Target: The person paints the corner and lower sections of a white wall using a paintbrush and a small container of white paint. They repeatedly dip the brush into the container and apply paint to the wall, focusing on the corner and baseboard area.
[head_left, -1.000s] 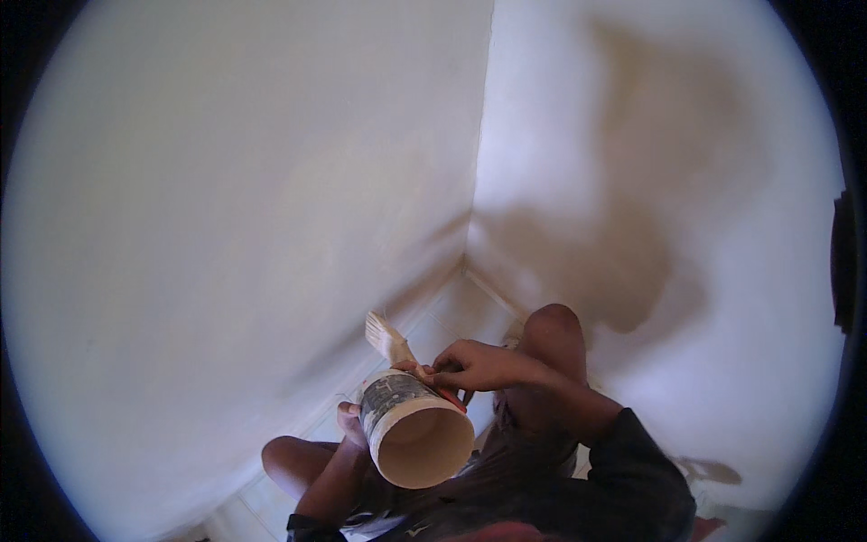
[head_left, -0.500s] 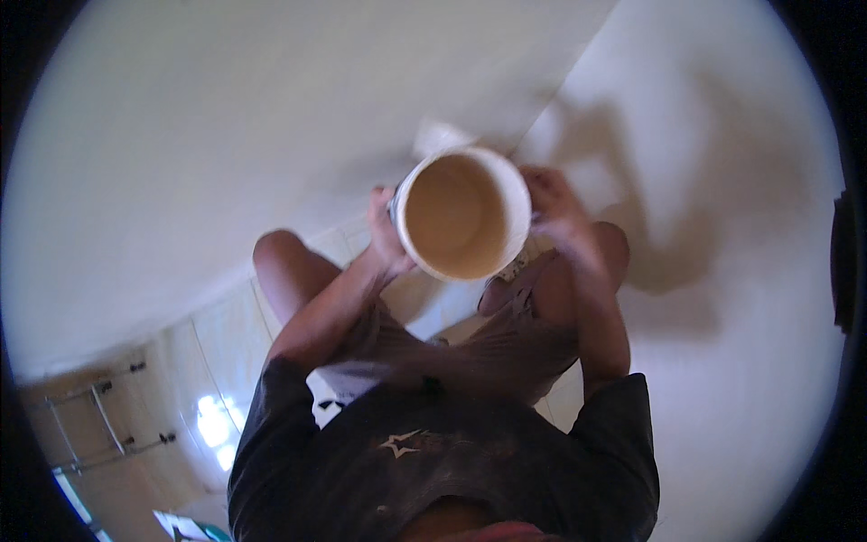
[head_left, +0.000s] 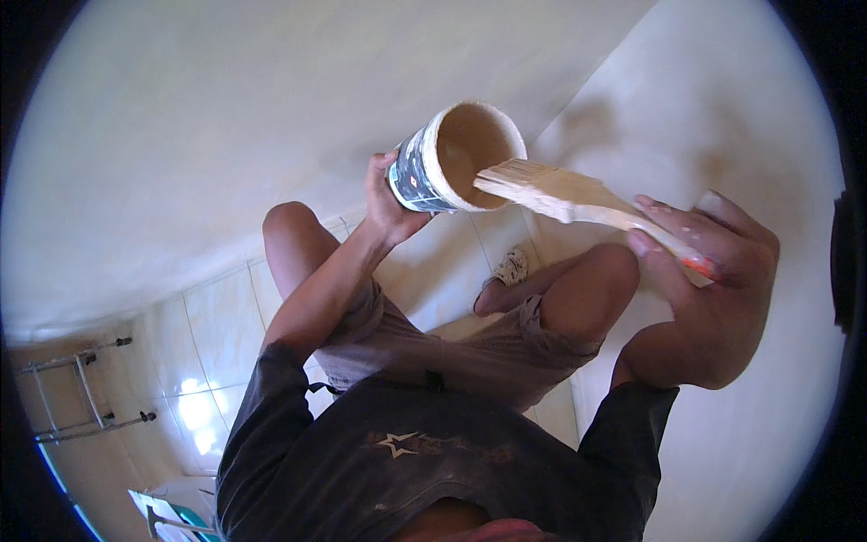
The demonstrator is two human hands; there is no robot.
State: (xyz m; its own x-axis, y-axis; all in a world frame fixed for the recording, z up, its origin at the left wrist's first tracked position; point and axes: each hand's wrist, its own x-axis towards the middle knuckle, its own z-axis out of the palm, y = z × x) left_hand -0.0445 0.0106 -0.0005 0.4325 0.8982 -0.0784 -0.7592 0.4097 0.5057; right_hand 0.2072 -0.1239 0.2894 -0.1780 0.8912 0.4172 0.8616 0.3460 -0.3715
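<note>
Indoor room: tiled floor [head_left: 452, 262], pale walls [head_left: 226, 135]

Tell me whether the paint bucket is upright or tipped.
Tipped: the paint bucket in the left hand leans sideways, its dark side showing and its open mouth slanting toward the paintbrush in the right hand.

The floor [head_left: 230, 330] is laid with large, glossy cream tiles, faintly veined and divided by thin joint lines that bend toward the rim of the view. It runs along the foot of the wall and shows again between the person's legs, where a soft shadow falls across it. Bright patches of reflected light shine on the tiles at the left. A pale shoe with dark markings [head_left: 512, 266] rests on the floor between the knees. At the far left, a metal ladder-like frame [head_left: 93, 393] seems to lie on it, though the distorted edge makes this uncertain.
</note>
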